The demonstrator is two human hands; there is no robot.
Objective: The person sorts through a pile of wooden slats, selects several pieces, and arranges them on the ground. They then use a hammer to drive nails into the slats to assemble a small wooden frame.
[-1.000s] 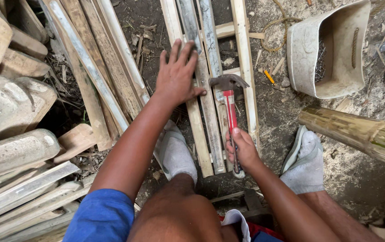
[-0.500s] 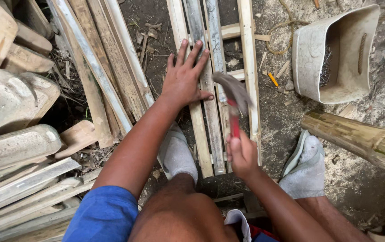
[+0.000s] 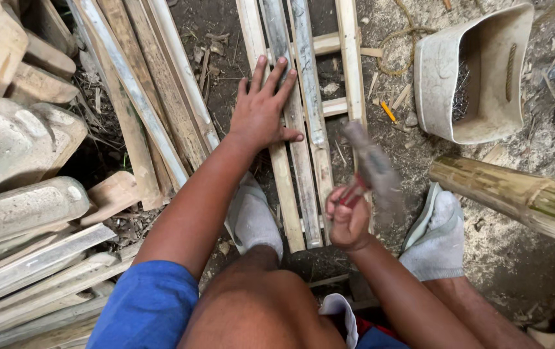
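wooden slat frame (image 3: 303, 129), pale narrow strips nailed across short crosspieces, is lying flat on the dirt ground (image 3: 517, 258) straight ahead of you, between your two feet.

head view: your right hand (image 3: 348, 220) is clenching the red handle of the steel claw hammer (image 3: 371, 169), and the head is now blurring with motion, lifted higher and closer to you than a second ago, when it was resting on the slats. half a second ago it was already rising, so you are in mid-swing, and in my judgement a blow onto the frame is under way. your left hand (image 3: 261, 110) is lying flat with fingers spread, pressing the slats down, grasping nothing; it has barely shifted over the same stretch. its thumb is pointing toward the strip under the hammer, near the swing path, so that is the thing standing in the way.

around you, a grey cut plastic jug (image 3: 478, 71) holding dark nails is sitting to the upper right, with a small orange pencil (image 3: 388, 112) just beside it. a thick bamboo pole (image 3: 510, 194) is lying near your right grey sock (image 3: 436, 242). your left grey sock (image 3: 255, 216) is touching the frame's edge. loose long wooden slats (image 3: 141, 84) and stacked pale timber blocks (image 3: 25, 155) are piling up on the left.
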